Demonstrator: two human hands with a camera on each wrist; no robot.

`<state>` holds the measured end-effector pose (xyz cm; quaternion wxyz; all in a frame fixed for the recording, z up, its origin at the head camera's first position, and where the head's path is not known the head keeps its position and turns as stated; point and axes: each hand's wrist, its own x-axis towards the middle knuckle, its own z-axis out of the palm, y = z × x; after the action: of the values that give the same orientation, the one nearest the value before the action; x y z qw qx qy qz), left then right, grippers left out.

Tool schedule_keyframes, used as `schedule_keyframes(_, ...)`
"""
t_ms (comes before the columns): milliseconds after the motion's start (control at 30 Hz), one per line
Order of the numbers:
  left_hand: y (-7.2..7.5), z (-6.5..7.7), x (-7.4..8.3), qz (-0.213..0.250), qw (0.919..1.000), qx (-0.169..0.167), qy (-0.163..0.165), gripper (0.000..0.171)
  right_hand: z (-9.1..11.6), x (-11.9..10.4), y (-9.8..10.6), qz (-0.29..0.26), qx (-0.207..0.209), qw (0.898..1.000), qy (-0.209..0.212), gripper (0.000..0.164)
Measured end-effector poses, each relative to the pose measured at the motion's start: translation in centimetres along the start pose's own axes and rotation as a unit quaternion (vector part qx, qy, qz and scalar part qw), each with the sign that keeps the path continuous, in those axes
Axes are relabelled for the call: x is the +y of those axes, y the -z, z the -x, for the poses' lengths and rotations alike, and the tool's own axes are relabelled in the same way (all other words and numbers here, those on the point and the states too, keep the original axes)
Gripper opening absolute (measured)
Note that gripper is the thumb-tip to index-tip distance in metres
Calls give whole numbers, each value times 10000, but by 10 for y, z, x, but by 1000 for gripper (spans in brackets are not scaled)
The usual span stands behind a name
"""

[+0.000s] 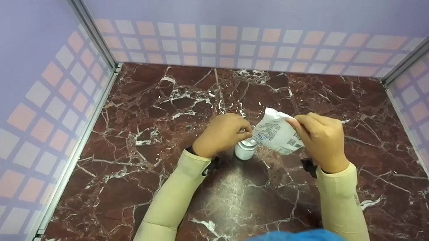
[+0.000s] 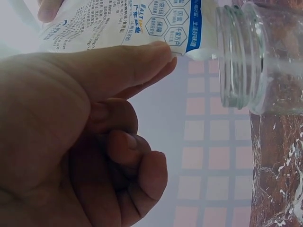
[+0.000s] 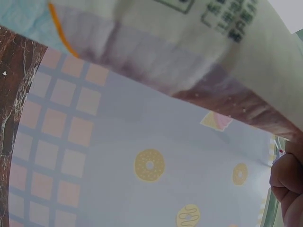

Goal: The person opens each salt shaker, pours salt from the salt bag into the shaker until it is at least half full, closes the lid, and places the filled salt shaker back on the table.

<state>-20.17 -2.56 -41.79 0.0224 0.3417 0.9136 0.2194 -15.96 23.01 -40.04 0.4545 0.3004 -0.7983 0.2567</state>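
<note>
A white printed salt bag is held tilted between both hands, its lower corner over a small glass jar. My right hand grips the raised end of the bag. With thumb and forefinger, my left hand pinches the bag's edge close to the jar's mouth; its other fingers are curled in. In the left wrist view white salt runs from the bag's corner into the open, threaded mouth of the jar. The right wrist view is mostly filled by the bag, with part of the right hand at the edge.
The jar stands on a dark red marbled tabletop. White specks are scattered beyond the hands, among the stone's pale veins. Lilac panels with pink and white squares enclose the back and sides. Blue cloth shows at the near edge.
</note>
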Motion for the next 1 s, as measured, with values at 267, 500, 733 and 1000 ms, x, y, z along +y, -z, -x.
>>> schedule_keyframes(267, -1, -1, -1, -52, 10000, -35, 23, 16, 1, 0, -1, 15, 40, 10000, -4, 42)
schedule_keyframes(500, -2, -2, -1, -117, 9999, -48, 45, 16, 1, -1, -2, -31, 29, 10000, 31, 40)
schedule_keyframes(733, -4, -2, -2, -85, 10000, 18, 4, 14, 0, -2, -2, -67, 30, 9999, 79, 39)
schedule_keyframes(1000, -4, -3, -2, -149, 9998, 40, -91, 14, -1, -2, 0, -78, -33, 9998, 181, 39)
